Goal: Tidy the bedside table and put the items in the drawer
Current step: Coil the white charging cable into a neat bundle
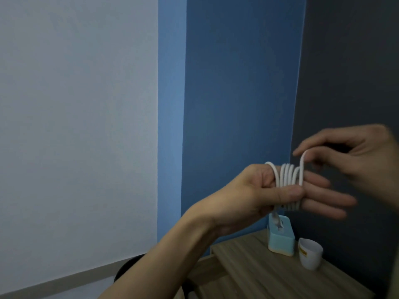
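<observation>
While the left hand (248,195) clamps the coiled white cable (287,175) and the right hand (362,152) pinches its loop above the bedside table (259,277), a slackened thumb could spring the coils loose.

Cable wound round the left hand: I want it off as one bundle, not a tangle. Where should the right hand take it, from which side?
Probably pinch across all turns of the cable at their top, where they lie side by side, coming from the fingertip end of the left hand. Its fingers are straight, so the coil should slide off that way.
</observation>
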`<state>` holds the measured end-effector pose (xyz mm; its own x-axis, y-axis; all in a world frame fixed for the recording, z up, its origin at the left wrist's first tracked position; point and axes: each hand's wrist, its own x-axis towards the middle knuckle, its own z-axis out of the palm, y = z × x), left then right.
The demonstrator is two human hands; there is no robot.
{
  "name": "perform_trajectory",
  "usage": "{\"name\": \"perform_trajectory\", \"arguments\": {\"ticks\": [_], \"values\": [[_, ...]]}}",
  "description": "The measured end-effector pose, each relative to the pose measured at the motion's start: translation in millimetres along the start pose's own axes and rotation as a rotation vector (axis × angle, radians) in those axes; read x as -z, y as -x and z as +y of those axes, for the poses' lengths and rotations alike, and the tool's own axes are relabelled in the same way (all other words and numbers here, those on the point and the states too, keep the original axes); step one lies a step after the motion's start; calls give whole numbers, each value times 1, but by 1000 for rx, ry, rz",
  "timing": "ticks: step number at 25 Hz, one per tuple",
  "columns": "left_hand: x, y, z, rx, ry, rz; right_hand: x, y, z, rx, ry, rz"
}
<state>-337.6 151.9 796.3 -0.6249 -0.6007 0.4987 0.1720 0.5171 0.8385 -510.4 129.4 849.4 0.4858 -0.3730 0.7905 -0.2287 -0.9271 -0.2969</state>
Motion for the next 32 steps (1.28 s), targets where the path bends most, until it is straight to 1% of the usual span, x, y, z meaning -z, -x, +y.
{"name": "perform_trajectory", "arguments": {"ticks": [5,7,8,10,14,17,19,21,24,26,27,29,30,32], "values": [[-5,-5,-5,-18,129,75,-25,9,22,-265,-329,57],[-5,-7,-5,-35,164,100,-32,11,27,-375,-393,64],[-5,-7,-4,-52,186,110,-35,15,27,-395,-380,49],[-7,-8,-1,-81,212,186,-43,26,27,-390,-235,42],[-3,-10,-4,-121,179,385,-49,44,19,-225,-26,-24],[0,-12,-10,-123,53,469,-43,51,20,-142,270,-108],[3,-12,-14,-118,-46,511,-38,53,23,-62,500,-97],[7,-11,-16,-98,-135,535,-30,54,20,18,625,-63],[8,-7,-17,-29,-254,483,-17,48,10,56,638,-75],[6,-4,-18,30,-368,387,-7,37,3,11,575,-102],[5,-1,-19,44,-383,336,-4,32,1,-9,541,-105],[2,2,-17,45,-357,245,-2,24,-2,-26,417,-54],[1,2,-15,45,-335,211,-2,22,-4,-47,317,-20],[-6,2,-10,53,-278,177,-7,22,-7,-117,108,-12]]}}
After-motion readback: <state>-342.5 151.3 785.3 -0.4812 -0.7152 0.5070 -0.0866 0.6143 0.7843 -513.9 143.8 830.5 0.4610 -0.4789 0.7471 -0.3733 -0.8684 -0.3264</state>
